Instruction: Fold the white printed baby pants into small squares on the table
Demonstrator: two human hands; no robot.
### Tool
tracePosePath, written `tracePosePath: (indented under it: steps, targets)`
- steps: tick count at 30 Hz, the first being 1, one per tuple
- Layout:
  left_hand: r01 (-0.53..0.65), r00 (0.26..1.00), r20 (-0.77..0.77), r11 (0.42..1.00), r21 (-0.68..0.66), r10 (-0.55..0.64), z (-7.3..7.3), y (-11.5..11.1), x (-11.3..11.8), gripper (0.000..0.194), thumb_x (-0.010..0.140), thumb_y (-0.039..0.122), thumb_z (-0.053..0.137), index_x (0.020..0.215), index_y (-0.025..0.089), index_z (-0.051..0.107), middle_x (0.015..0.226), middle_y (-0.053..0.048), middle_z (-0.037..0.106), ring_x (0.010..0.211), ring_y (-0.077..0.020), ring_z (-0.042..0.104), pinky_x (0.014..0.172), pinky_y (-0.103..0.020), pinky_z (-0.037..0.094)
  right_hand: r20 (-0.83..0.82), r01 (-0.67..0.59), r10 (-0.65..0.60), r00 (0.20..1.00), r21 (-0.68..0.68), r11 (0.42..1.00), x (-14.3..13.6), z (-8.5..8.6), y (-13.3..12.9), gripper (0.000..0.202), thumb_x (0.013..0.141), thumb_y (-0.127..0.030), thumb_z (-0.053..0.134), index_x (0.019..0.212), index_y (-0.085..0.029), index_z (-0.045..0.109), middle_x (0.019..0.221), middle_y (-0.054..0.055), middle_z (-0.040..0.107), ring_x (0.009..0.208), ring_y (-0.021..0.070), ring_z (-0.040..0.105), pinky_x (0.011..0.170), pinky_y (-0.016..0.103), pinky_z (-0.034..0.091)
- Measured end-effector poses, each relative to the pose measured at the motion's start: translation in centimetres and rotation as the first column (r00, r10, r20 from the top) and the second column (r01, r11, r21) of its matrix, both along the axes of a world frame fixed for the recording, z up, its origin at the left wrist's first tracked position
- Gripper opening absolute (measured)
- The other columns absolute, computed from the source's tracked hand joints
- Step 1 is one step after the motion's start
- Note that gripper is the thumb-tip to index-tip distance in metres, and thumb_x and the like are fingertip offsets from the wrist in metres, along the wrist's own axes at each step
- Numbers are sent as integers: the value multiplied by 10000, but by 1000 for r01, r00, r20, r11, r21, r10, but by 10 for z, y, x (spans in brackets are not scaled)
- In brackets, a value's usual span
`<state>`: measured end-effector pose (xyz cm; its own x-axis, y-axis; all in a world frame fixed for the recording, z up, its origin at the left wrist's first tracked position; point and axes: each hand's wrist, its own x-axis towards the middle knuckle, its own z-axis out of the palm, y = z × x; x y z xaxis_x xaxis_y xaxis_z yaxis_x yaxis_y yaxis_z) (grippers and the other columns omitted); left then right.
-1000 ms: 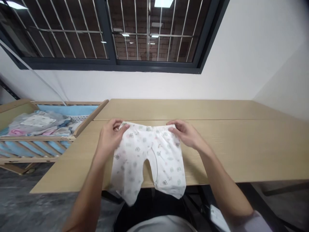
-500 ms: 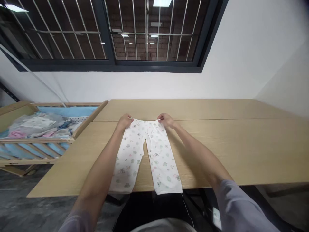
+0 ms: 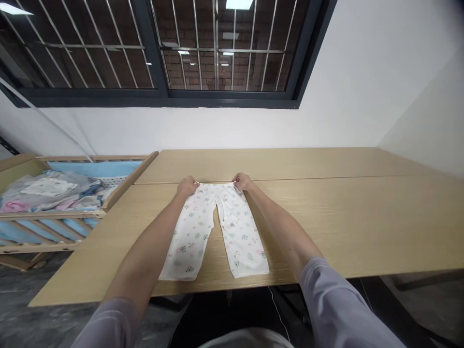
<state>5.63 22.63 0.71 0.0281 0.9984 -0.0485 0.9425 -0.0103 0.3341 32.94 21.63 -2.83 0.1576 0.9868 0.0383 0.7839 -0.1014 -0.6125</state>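
White baby pants (image 3: 237, 232) with a small print of animals and leaves lie spread on the wooden table (image 3: 326, 217), waistband away from me and legs towards me. My left hand (image 3: 187, 186) pinches the left corner of the waistband. At the right corner, my right hand (image 3: 242, 181) grips the waistband between thumb and fingers. The waistband is stretched fairly straight between both hands. Both leg hems lie on the tabletop close to its front edge, slightly apart from each other.
To the left stands a wooden crib (image 3: 105, 212) with blue lining, holding bagged and loose clothes (image 3: 50, 188). A white wall (image 3: 217, 128) and a barred window (image 3: 224, 58) rise behind the table. A white cord (image 3: 277, 309) hangs below the front edge.
The pants have shifted away from me, so the hems that reached the table's front edge now rest on the tabletop. Both hands keep their hold on the waistband.
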Motion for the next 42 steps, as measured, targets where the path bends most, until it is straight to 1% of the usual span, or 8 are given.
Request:
tracePosePath:
  steps: [7, 10, 13, 17, 25, 32, 38, 42]
  targets:
    - [116, 992, -54, 986, 121, -111, 48, -59, 38, 521, 996, 378, 458, 1417, 75, 412, 1499, -268, 424, 1371, -360, 458, 1064, -440, 411, 14, -49, 50, 999, -78, 996, 12, 21, -5, 177, 769, -242, 759, 913, -139, 749, 924, 66, 750, 867, 177, 675, 708, 203, 479]
    - [331, 943, -72, 941, 72, -326, 53, -118, 71, 457, 992, 472, 420, 1284, 149, 559, 1305, -185, 630, 1219, -323, 592, 1001, -423, 455, 27, -85, 89, 996, -118, 989, 20, 29, -8, 221, 789, -346, 759, 832, -129, 756, 871, 73, 740, 848, 192, 666, 693, 219, 474]
    - [558, 825, -52, 825, -94, -563, 40, -190, 101, 501, 879, 654, 529, 951, 192, 707, 926, -121, 746, 902, -294, 704, 814, -397, 531, 58, -104, 115, 992, -171, 980, 24, 33, -9, 290, 753, -412, 786, 787, -125, 758, 790, 72, 717, 794, 206, 658, 680, 247, 480]
    - [803, 528, -89, 530, -273, -845, 22, -257, 122, 592, 895, 640, 438, 831, 140, 748, 858, -207, 740, 876, -378, 714, 752, -484, 547, 111, -101, 125, 986, -201, 974, 23, 32, -7, 308, 752, -427, 779, 738, -120, 754, 727, 68, 687, 768, 214, 657, 678, 256, 480]
    - [808, 495, -112, 504, -304, -861, 24, -266, 123, 358, 839, 418, 485, 887, 189, 755, 902, -165, 747, 846, -352, 714, 619, -419, 529, 139, -91, 119, 983, -192, 977, 14, 30, -7, 220, 779, -319, 731, 683, -122, 747, 681, 60, 682, 793, 199, 668, 668, 216, 456]
    - [808, 570, 45, 549, -216, -821, 35, -267, 100, 263, 827, 311, 498, 587, 216, 550, 695, -65, 686, 693, -229, 659, 552, -320, 393, 68, -69, 81, 994, -158, 985, 4, 37, -11, 101, 721, -211, 752, 745, -115, 733, 634, 29, 670, 688, 153, 633, 604, 198, 440]
    - [595, 749, 410, 800, -72, -520, 60, -276, 29, 364, 894, 329, 469, 548, 216, 475, 552, 10, 620, 532, -133, 538, 561, -280, 360, -28, -78, 76, 997, -38, 996, -24, 53, -3, 235, 728, -178, 735, 952, -135, 679, 781, 17, 703, 689, 120, 605, 595, 186, 426]
    - [333, 815, 531, 937, -100, -233, 53, -290, -32, 429, 907, 493, 449, 599, 217, 563, 572, 8, 616, 553, -144, 510, 559, -278, 350, -55, -96, 98, 994, 33, 995, -67, 56, 11, 337, 718, -182, 725, 1039, -155, 627, 884, 23, 696, 713, 120, 593, 600, 190, 423]
